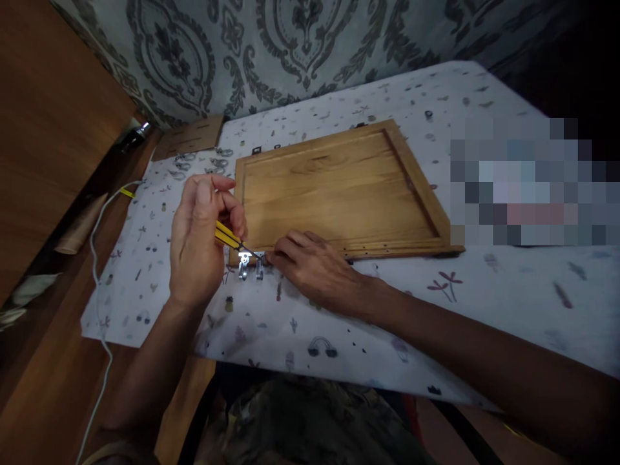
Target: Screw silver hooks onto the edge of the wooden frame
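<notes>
In my left hand [198, 239], a yellow-handled screwdriver [227, 235] is gripped with its thin shaft slanting down to the right. The tip reaches two small shiny metal latches [244, 263] at the near left edge of a framed wooden panel [329, 187]. My right hand [310, 265] rests along that same edge, fingers bent together beside the screwdriver tip and the right-hand latch. Whatever its fingertips pinch is hidden. The panel lies flat on a white patterned cloth [290, 361].
Several loose metal latches [220, 160] lie beyond the left hand, near a piece of cardboard [186, 137]. Dark fittings [256, 150] sit by the panel's far edge. A white cable [97, 284] hangs over the left side. A patterned wall stands behind; a pixelated patch covers the right.
</notes>
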Available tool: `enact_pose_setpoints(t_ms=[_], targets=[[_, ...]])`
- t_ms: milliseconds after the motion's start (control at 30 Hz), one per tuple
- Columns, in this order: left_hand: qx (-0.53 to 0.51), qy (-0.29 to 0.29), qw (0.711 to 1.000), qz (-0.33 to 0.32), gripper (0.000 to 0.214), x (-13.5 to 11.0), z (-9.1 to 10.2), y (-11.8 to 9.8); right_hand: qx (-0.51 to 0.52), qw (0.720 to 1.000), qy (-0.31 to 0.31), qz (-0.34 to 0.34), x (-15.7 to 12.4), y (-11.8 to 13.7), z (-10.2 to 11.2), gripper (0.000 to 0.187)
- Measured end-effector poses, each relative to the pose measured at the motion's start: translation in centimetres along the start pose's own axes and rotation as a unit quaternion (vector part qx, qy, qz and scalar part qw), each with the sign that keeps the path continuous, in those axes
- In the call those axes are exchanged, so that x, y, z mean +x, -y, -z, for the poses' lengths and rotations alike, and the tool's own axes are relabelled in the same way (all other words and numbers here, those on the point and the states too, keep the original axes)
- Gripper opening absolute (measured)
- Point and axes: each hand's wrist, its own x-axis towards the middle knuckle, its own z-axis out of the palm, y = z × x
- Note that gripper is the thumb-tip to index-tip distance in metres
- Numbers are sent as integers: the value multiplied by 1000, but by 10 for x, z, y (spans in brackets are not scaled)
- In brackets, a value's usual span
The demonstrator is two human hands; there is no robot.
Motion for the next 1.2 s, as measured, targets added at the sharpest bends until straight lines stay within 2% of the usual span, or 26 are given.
enact_pose_setpoints(t_ms=[300, 567, 700, 800, 867, 1067, 1200], targets=[[-79, -91, 992, -23, 25, -6, -13, 3, -8, 1000, 9, -3, 0, 0, 4, 20], [-79, -60, 995, -17, 28, -5, -16, 3, -9, 1000, 8, -4, 0, 1, 2, 22], [-86, -13, 996, -24, 24, -3, -12, 4, -8, 1000, 9, -7, 0, 1, 0, 20], [-83, 14, 996, -6, 22, 0, -11, 4, -9, 1000, 8, -6, 0, 1, 0, 20], [-77, 6, 997, 4, 24, 1, -12, 4, -10, 1000, 6, -4, 0, 0, 0, 19], [-65, -76, 995, -23, 32, -2, -16, 5, -12, 1000, 6, -4, 1, 0, 1, 19], [-68, -70, 995, -25, 32, -6, -17, 7, -12, 1000, 8, -4, 1, 1, 3, 19]])
